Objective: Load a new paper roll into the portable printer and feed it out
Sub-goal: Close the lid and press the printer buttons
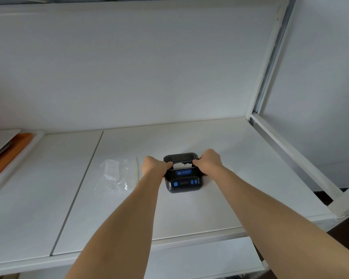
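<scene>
As you reached across the white shelf [189, 216], your left hand [154, 165] and right hand [208, 161] gripped opposite sides of the black portable printer [183, 179], fingers curled around it. Its lid [180, 157] stood open, white paper [182, 166] showing inside. Just left lay a clear plastic bag [117, 175], its contents indistinct.
</scene>
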